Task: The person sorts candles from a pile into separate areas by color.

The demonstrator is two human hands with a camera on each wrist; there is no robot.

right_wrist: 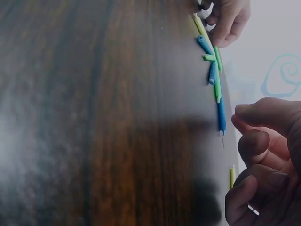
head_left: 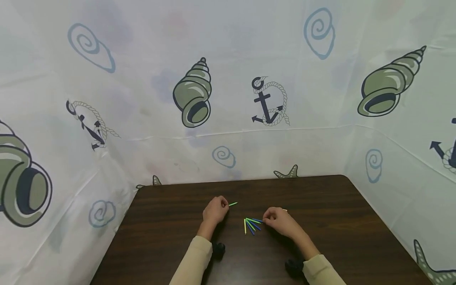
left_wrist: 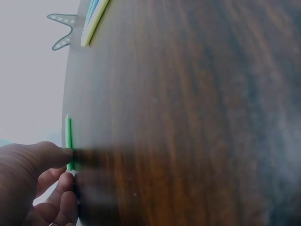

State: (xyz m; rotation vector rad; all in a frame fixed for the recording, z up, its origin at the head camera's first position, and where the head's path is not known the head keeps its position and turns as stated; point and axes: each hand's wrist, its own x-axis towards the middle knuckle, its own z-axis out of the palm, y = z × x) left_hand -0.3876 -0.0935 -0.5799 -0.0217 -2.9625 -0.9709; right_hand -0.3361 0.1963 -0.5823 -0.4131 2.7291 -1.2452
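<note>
My left hand (head_left: 216, 209) pinches a thin green stick (left_wrist: 69, 136), like a small birthday candle, between thumb and fingers over the table's far part. To its right, several similar sticks lie in a fan with their far ends together: a yellow stick (head_left: 245, 227) at the left, then blue and green ones. Beside the fan's right side is my right hand (head_left: 281, 221), its fingers bent and nothing visible between them. Its thumb and index fingertips are close to the end of a blue stick (right_wrist: 222, 117), apart from it in the right wrist view. Another yellow stick (right_wrist: 232, 176) lies beyond that hand, partly hidden.
The dark brown wooden table (head_left: 160, 245) has its far edge against a pale cloth (head_left: 228, 23) printed with shells, anchors and starfish. Cloth also hangs at both sides. Black devices are at the left wrist (head_left: 219, 251) and right wrist (head_left: 294, 268).
</note>
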